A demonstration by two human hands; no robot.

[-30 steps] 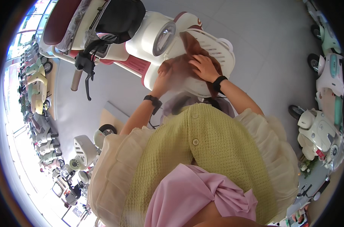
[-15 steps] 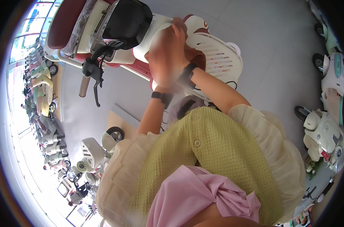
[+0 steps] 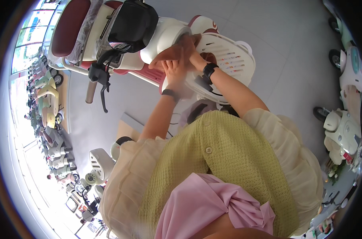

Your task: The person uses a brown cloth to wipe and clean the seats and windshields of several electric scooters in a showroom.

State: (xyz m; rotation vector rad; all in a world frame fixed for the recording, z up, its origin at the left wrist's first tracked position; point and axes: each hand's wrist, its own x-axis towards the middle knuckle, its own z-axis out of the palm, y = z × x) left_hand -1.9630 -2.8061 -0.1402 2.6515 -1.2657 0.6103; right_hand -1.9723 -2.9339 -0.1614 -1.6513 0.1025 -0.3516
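A brown cloth (image 3: pixel 163 58) is bunched between my two hands, in front of the rounded white headlight housing (image 3: pixel 165 32) of a scooter. My left hand (image 3: pixel 175 74) has its fingers curled on the cloth's near edge. My right hand (image 3: pixel 193 56) presses the other part of the cloth towards the round face of the headlight; its fingertips are hidden in the folds. Just right of my hands is a white slotted basket (image 3: pixel 232 59). The scooter's black display (image 3: pixel 134 26) lies left of the housing. Some blur covers the area below my left hand.
The near handlebar grip (image 3: pixel 90 91) with its brake lever juts out to the left. A dark red seat (image 3: pixel 71 28) stands at the far left. More scooters (image 3: pixel 342 129) are parked along the right, and several others line the windows on the left.
My hands, blurred and close together before, have parted a little. The cloth has spread and shifted lower left, and the headlight's round rim has come into view.
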